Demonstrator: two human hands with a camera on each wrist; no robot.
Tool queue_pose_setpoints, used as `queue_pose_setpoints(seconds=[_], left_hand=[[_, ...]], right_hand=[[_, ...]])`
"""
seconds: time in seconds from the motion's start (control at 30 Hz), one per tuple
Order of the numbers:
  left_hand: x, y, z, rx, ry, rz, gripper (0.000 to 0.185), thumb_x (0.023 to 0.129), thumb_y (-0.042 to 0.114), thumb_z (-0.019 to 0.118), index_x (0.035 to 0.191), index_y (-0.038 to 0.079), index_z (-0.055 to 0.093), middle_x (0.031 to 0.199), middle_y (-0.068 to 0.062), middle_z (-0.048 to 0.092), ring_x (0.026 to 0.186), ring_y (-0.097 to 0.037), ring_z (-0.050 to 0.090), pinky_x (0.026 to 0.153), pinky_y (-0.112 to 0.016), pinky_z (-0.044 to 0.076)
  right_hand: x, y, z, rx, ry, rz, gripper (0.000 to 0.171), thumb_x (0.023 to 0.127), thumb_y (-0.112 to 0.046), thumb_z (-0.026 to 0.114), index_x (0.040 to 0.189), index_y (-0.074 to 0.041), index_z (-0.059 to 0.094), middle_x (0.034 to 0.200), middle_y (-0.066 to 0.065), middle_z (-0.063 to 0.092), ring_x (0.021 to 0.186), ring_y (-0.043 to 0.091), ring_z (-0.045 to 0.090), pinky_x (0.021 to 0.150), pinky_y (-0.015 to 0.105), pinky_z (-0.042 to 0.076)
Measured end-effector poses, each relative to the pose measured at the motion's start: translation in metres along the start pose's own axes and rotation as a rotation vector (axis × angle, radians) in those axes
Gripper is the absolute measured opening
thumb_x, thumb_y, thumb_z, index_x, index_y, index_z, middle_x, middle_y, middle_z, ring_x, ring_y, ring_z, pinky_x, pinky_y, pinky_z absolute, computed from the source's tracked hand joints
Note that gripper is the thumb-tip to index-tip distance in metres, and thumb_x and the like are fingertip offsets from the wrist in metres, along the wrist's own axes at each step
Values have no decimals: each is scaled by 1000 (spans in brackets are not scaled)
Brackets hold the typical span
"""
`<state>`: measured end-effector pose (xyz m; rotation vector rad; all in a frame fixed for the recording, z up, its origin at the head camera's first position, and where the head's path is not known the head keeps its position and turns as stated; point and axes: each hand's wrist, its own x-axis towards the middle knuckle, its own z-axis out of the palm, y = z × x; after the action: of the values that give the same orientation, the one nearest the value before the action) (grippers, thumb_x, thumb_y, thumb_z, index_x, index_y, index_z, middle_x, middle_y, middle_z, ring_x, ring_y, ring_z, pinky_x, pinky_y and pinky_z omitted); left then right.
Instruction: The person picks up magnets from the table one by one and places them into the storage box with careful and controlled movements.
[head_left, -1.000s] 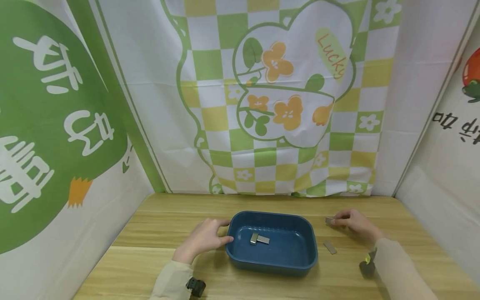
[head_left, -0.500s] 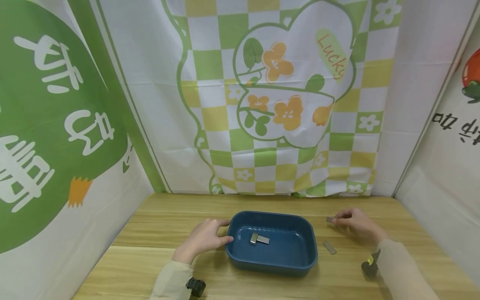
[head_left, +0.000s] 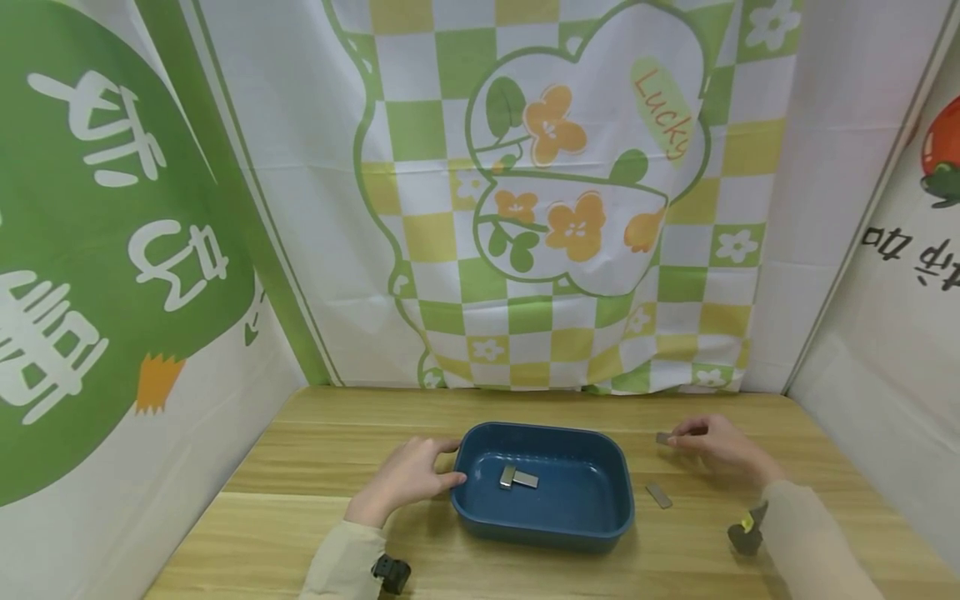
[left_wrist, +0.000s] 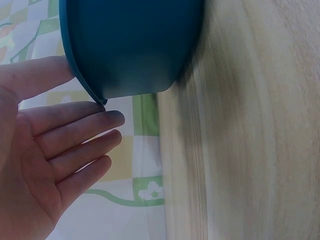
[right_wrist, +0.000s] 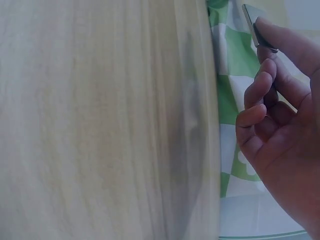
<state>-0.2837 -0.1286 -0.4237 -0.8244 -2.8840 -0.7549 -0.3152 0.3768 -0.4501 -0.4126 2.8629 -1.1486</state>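
A dark blue rectangular plastic basin (head_left: 543, 517) stands on the wooden table. Inside it lie two small shiny metal bars (head_left: 527, 480), one against the other. My left hand (head_left: 408, 477) is at the basin's left end, thumb and index fingertip touching the rim; in the left wrist view its fingers (left_wrist: 80, 132) stretch out nearly straight. To the right of the basin, my right hand (head_left: 716, 443) pinches a small flat metal bar (head_left: 663, 438) between thumb and fingertips, raised over the table in the right wrist view. Another flat metal bar (head_left: 659, 496) lies between basin and right hand.
The light wooden table (head_left: 352, 408) ends at a checked green, yellow and white cloth (head_left: 570, 333) hanging behind. Printed fabric walls close in the left and right sides. A dark strapped device sits on each wrist.
My right hand, with the metal bar pinched in it, has shifted slightly right and away from the basin. The left hand and the basin have stayed in place.
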Motion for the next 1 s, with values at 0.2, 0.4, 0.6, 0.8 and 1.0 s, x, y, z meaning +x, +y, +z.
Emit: queue_pose_setpoints(seconds=[0.2,0.4,0.6,0.8,1.0], left_hand=[[1,-1,0,6,-1,0,52,82,33,73,123,4,62,124,-14,64,112,-36,60,92,-53,50],[0,-1,0,8,-10,-1,51,82,32,72,123,4,62,123,-14,64,111,-35,61,89,-52,51],[0,0,0,8,-14,-6,51,82,33,72,123,4,62,123,-14,64,110,-35,62,89,-52,51],[0,1,-1,11,-15,-8,51,83,33,72,124,4,62,123,-14,64,111,-35,61,89,-52,51],[0,2,-2,6,-21,-8,51,83,32,72,124,4,61,124,-14,63,111,-35,61,89,-52,51]], right_hand=[[-3,-7,-4,1,-11,9,26,87,-29,66,99,-5,70,102,10,68,86,13,58,75,30,50],[-7,-14,-8,4,-15,7,26,87,-28,66,99,-5,70,101,10,68,84,12,58,74,29,50],[-10,-17,-11,10,-19,-4,26,87,-26,67,100,-5,69,100,9,68,84,12,59,75,33,52],[-12,-24,-14,-12,-7,-18,26,87,-27,67,100,-5,70,100,9,68,82,9,58,72,27,51],[-14,-31,-16,-11,1,-47,22,88,-26,67,97,-6,70,96,6,68,78,7,57,68,24,49]])
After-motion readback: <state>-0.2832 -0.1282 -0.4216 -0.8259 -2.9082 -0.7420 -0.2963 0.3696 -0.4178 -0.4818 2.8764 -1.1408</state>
